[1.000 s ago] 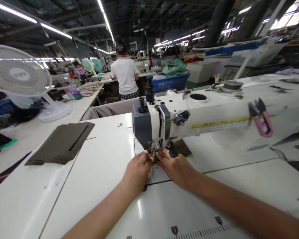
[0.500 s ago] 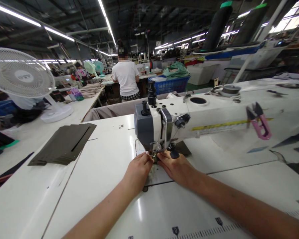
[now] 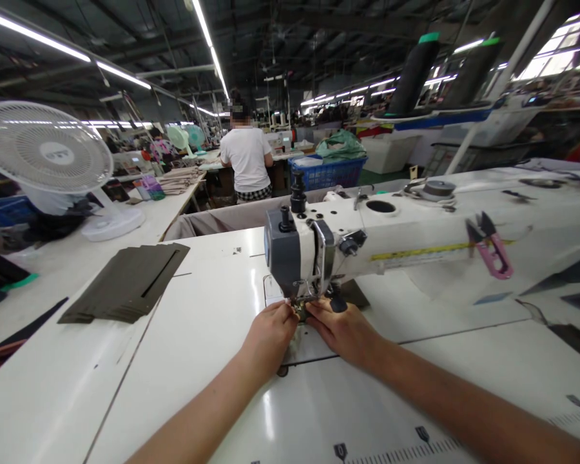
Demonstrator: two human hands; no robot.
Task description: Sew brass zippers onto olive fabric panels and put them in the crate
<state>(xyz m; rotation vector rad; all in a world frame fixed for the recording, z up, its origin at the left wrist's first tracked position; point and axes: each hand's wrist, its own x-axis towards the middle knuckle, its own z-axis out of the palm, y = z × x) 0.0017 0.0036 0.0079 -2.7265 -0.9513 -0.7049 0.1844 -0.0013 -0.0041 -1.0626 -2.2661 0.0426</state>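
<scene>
- The landmark is the sewing machine (image 3: 415, 225), white with a dark grey end, set on a white table (image 3: 212, 309).
- The small dark cloth (image 3: 302, 314) is right under the needle end of the machine, between the two hands; most of it is hidden by fingers and metal parts.
- The left hand (image 3: 270, 335) is in front of the machine's needle end, its fingers curled and drawn together at the cloth's left edge. The tips are too small to tell whether they pinch it or only press it.
- The right hand (image 3: 345, 325) is also in front of the needle end, on the cloth's right side, its fingers stretched towards the needle and close together. Whether they grip the cloth cannot be told.
- Another dark patch (image 3: 356, 294) lies flat behind the right hand, beside the machine's needle end; whether it belongs to the same cloth is unclear.
- To the machine's left, a fanned-out stack of dark pieces (image 3: 125, 283) lies on the table.
- On the machine's front side are pink-handled snips (image 3: 493, 248) and a yellow measuring tape (image 3: 415, 251).
- Farther to the machine's left is a white fan (image 3: 53, 154).
- Beyond the machine are a blue basket (image 3: 326, 175) and a person in a white shirt (image 3: 246, 158), back turned.
- Two dark thread cones (image 3: 415, 74) stand above and behind the machine.
</scene>
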